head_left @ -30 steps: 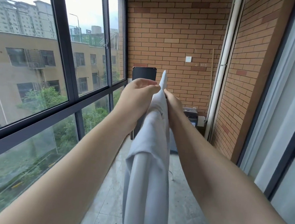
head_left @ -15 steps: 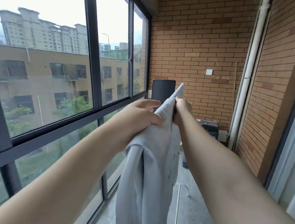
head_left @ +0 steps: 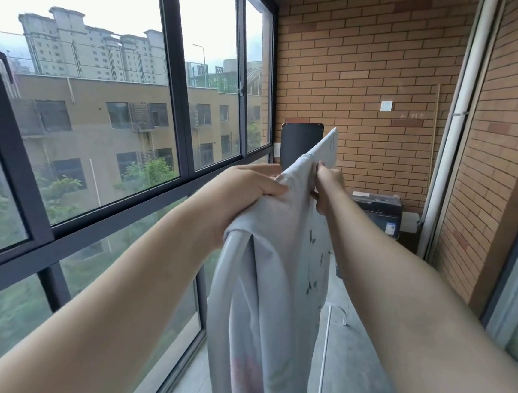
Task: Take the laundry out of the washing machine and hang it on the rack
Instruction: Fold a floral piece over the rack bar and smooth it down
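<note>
Pale grey cloth (head_left: 278, 279), printed with small dark leaf marks, hangs at the centre of a head-worn view, held up at arm's length by two bare hands. The left hand (head_left: 245, 195) is closed in a fist around a bunched part of the cloth's upper edge, thumb pressed over the fabric. The right hand (head_left: 327, 186), just beyond it, pinches the same edge between its fingers, and a pointed corner of the cloth stands up above that hand. Below the hands the fabric falls in long folds to the bottom of the view. To the left is a wall of dark-framed windows (head_left: 174, 73); ahead is an orange brick wall (head_left: 372, 65) with a white pipe (head_left: 458, 119) at the corner. A thin white rod (head_left: 325, 352) stands low down beside the cloth.
</note>
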Available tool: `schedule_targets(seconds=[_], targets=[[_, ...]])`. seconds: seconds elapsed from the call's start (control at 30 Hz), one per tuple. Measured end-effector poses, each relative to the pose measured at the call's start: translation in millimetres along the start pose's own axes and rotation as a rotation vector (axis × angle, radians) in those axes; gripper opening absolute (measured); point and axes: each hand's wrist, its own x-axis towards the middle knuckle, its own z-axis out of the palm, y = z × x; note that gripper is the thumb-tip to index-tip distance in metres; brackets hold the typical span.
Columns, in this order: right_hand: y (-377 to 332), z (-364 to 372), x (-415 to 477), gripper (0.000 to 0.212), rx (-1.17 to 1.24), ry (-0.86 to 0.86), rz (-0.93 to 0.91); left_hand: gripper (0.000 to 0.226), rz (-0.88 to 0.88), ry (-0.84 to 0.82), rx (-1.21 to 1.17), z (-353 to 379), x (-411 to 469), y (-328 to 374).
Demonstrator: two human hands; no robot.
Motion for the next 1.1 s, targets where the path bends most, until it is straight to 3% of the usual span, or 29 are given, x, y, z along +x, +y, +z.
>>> schedule_targets(seconds=[0.1,0.23,0.4,0.5,0.57,0.63,0.77,0.9,1.03,1.1], targets=[[13,-9,-45,0.038,-0.211,0.067,-0.252,0.022,-0.034,-0.052,-0.18,-7,-12,-9],[34,-31,-153,0.021,-0.18,0.025,-0.649,0.026,0.045,-0.245,-0.385,-26,-28,-40],[56,-59,-259,0.019,-0.258,-0.152,-0.931,0.042,0.265,-0.288,-0.29,-48,-42,-85],[66,-60,-281,0.019,-0.392,-0.181,-0.985,0.032,0.396,-0.319,-0.106,-52,-53,-102],[70,-56,-288,0.019,-0.514,-0.047,-0.97,0.025,0.47,-0.323,0.041,-49,-55,-108],[73,-52,-291,0.017,-0.612,0.073,-0.915,0.01,0.474,-0.201,0.109,-44,-51,-113],[76,-54,-300,0.016,-0.732,0.202,-0.955,0.036,0.556,0.13,0.424,-38,-42,-133],[73,-64,-307,0.018,-0.733,0.284,-1.014,0.037,0.63,0.316,0.458,-44,-47,-140],[79,-56,-309,0.022,-0.915,0.275,-0.947,0.012,0.665,0.334,0.636,-37,-49,-145],[91,-54,-307,0.031,-1.023,0.172,-0.838,0.02,0.593,0.312,0.759,-33,-48,-152]])
